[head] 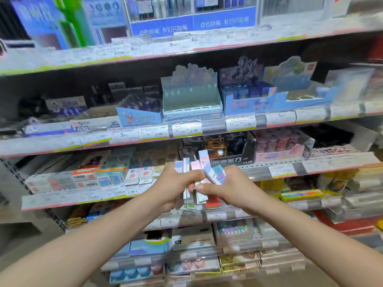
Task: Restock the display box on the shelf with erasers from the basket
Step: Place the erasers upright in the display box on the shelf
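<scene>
A pale teal display box (191,100) stands on the second shelf, straight ahead; its tiered inside looks bare. Below it, in front of the third shelf, my left hand (173,186) grips a fanned bundle of long pastel erasers (191,165), pink, blue and white, held upright. My right hand (226,188) touches the same bundle from the right and pinches a blue-and-pink eraser (215,174) that leans rightward. The two hands meet at the bundle's lower half. The basket is out of view.
Blue display boxes (246,100) crowd the teal box on the right, and a low blue box (138,119) sits on its left. A black box (226,150) stands right behind the erasers. Price-label rails (186,129) edge every shelf. Lower shelves hold packed stationery.
</scene>
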Demonstrator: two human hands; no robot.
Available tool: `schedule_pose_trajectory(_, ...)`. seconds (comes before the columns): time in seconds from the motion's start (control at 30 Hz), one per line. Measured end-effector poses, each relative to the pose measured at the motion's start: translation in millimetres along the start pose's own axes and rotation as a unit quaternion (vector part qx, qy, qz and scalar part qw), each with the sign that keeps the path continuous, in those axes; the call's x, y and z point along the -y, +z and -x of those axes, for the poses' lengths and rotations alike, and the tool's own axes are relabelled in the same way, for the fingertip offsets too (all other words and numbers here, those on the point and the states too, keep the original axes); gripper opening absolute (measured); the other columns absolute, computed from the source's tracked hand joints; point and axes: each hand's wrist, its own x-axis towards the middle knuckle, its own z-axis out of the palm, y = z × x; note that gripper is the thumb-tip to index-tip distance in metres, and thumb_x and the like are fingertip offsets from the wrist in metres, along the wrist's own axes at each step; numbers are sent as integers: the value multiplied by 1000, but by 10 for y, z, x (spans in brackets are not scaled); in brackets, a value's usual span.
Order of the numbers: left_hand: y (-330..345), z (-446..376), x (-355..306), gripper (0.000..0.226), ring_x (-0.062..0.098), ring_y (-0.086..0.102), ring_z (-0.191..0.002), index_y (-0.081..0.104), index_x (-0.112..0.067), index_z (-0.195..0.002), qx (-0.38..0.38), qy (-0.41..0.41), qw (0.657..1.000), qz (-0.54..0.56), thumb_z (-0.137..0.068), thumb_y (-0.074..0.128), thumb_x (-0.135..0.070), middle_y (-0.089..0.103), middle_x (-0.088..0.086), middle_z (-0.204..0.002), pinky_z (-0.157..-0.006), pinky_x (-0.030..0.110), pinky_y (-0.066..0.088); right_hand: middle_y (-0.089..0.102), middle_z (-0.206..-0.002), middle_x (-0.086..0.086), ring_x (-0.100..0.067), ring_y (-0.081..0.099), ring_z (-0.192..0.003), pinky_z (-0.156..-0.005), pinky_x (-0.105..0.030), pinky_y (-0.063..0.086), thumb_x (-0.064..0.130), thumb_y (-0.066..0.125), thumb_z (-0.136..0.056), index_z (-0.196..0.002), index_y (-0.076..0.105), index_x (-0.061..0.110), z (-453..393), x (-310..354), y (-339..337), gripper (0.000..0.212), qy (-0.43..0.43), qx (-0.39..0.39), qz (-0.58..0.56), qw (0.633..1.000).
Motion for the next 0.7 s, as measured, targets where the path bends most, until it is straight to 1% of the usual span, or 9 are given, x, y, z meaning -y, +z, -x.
schedule_pose_trajectory(0.07, -9, -48, -31, 34, 10, 37, -34, 62, -15, -47, 9, 11, 1000, -3, -76, 63, 2, 46, -5, -33, -44, 20, 34, 46, -40, 11, -1, 40, -40, -44, -13, 28, 23, 66, -82, -64, 65, 14, -53, 4, -49, 20, -16, 16, 66, 998)
schedule_pose_trajectory(0.1, -8, -65, -59, 29, 10, 37, -34, 63, -15, -49, 16, 18, 1000, -6, -74, 65, 0, 47, -5, -34, -44, 21, 34, 47, -39, 12, -1, 41, -40, -44, -12, 28, 25, 64, -84, -60, 60, 17, -71, 21, -88, 25, -22, 25, 79, 996)
schedule_pose_trajectory(0.17, -12, -104, -103, 18, 9, 39, -35, 68, -12, -54, 30, 32, 999, -15, -70, 65, -6, 54, -2, -39, -43, 20, 36, 51, -38, 17, 0, 46, -38, -43, -10, 30, 25, 59, -87, -55, 52, 27, -105, 60, -198, 33, -28, 41, 74, 996)
schedule_pose_trajectory(0.27, 9, -176, -148, 13, 6, 42, -36, 70, 1, -70, 47, 49, 998, -4, -69, 64, -10, 65, 11, -58, -41, 14, 37, 46, -33, 13, -3, 39, -32, -40, -8, 26, 26, 59, -87, -52, 49, 26, -194, 108, -407, 36, -46, 18, 42, 998)
schedule_pose_trajectory(0.37, 77, -278, -193, 5, 7, 39, -37, 69, -9, -65, 44, 50, 998, -8, -66, 66, -13, 62, -4, -52, -41, 15, 35, 40, -40, 10, -3, 34, -35, -40, -8, 26, 17, 65, -83, -55, 46, 9, -372, 79, -580, 34, -63, 0, 5, 998)
schedule_pose_trajectory(0.43, 110, -373, -221, 5, 6, 39, -37, 67, -8, -66, 38, 42, 998, -25, -69, 71, -9, 57, -6, -48, -42, 16, 36, 37, -50, 5, -3, 31, -40, -43, -11, 27, 15, 66, -82, -64, 45, -2, -503, 48, -663, 33, -73, 12, 7, 997)
schedule_pose_trajectory(0.57, 113, -556, -353, 5, 9, 43, -44, 69, -8, -79, 44, 44, 997, -39, -76, 72, -8, 58, -4, -56, -42, 18, 37, 39, -50, 5, -6, 33, -45, -47, -19, 29, 14, 66, -81, -62, 49, 12, -741, 45, -883, 26, -93, 20, 26, 995)
schedule_pose_trajectory(0.63, 105, -622, -480, 6, 7, 44, -39, 68, -15, -74, 39, 43, 995, -75, -76, 73, -12, 56, -5, -51, -40, 19, 36, 44, -48, 10, -4, 37, -42, -45, -19, 31, 14, 66, -81, -62, 53, 17, -864, 92, -1019, 23, -112, 12, 29, 993)
schedule_pose_trajectory(0.7, 60, -692, -595, 21, 9, 44, -36, 63, -14, -62, 1, 44, 991, -125, -79, 70, -6, 54, -2, -44, -36, 15, 34, 53, -58, 12, -1, 49, -50, -54, -19, 41, 16, 67, -80, -85, 61, 23, -996, 163, -1149, 11, -127, 4, 23, 992)
